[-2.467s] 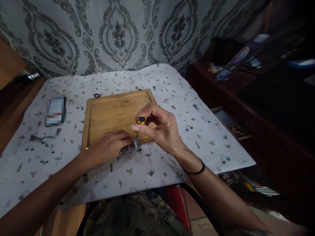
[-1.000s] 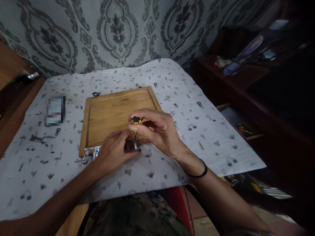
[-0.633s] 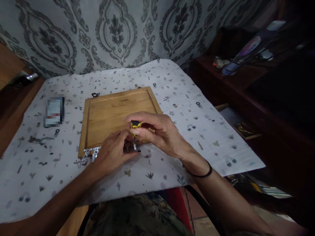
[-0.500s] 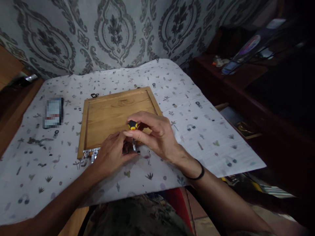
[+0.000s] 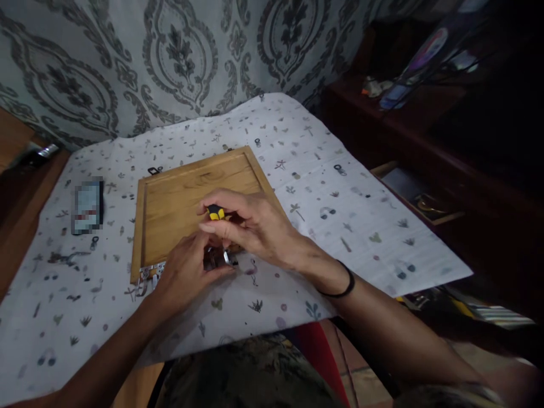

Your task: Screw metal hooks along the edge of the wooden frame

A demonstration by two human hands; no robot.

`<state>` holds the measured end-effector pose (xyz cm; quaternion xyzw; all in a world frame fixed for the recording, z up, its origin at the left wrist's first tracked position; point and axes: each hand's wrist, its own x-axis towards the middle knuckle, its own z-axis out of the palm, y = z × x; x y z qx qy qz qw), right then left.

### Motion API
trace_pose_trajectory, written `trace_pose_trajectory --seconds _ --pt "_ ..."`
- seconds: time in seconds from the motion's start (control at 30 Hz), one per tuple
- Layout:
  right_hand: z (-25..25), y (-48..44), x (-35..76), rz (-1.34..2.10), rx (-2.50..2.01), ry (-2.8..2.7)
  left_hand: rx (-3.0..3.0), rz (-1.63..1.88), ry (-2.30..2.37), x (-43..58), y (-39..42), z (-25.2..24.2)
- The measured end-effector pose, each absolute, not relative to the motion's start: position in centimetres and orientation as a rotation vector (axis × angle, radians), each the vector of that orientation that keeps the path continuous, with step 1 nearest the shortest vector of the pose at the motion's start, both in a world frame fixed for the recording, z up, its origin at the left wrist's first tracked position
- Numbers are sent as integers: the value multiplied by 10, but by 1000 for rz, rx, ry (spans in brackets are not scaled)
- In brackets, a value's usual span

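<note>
A framed wooden panel (image 5: 170,209) lies on the patterned white cloth. My right hand (image 5: 266,226) grips a screwdriver (image 5: 216,212) by its black and yellow handle, thumb and fingers closed round it. The screwdriver points down at the panel's near edge; its tip is hidden. Beneath it is a shiny metal hinge (image 5: 227,258), with my left hand (image 5: 182,263) curled about it, thumb on the near side. Part of the hinge is covered by my fingers. More metal hinge pieces (image 5: 148,272) sit at the panel's near left corner, beside my left wrist.
A phone (image 5: 88,207) lies at the left of the cloth (image 5: 361,266). A small dark clip (image 5: 153,170) is at the panel's far edge. On the right are an open drawer (image 5: 442,218) and a bottle (image 5: 395,96) on a dark red surface. A patterned curtain (image 5: 238,51) hangs behind.
The camera view has shifted and turned a little. My right hand has tilted the screwdriver handle slightly; both hands stay at the same hinge.
</note>
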<state>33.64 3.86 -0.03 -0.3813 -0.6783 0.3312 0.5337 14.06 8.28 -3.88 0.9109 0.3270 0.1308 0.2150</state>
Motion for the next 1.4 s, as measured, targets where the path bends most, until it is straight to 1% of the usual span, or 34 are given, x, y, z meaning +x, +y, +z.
trace_pose_trajectory --seconds 0.07,0.13,0.23,0.4,0.47,0.7,0.93,1.17,1.3,1.4 --pt "-2 38 329 655 -980 -1593 2539 375 940 140 82 -40" --pt "-2 36 326 604 -1010 -1558 2549 366 954 140 82 -40" --pt "1 34 331 691 -987 -1546 2545 355 952 141 82 -39" --pt "2 34 345 841 -872 -1692 2528 348 953 142 82 -37" --pt "0 35 344 825 -854 -1661 2514 347 965 142 81 -38" --pt "-3 35 336 600 -944 -1625 2458 327 1039 140 79 -39" --pt "1 38 348 760 -860 -1742 2353 312 1067 144 78 -34" --pt "-9 35 329 539 -980 -1610 2356 297 1156 144 76 -39" --pt "-7 36 331 525 -967 -1642 2354 352 1119 144 76 -39" --pt "-3 37 339 579 -914 -1697 2332 364 1079 145 75 -36"
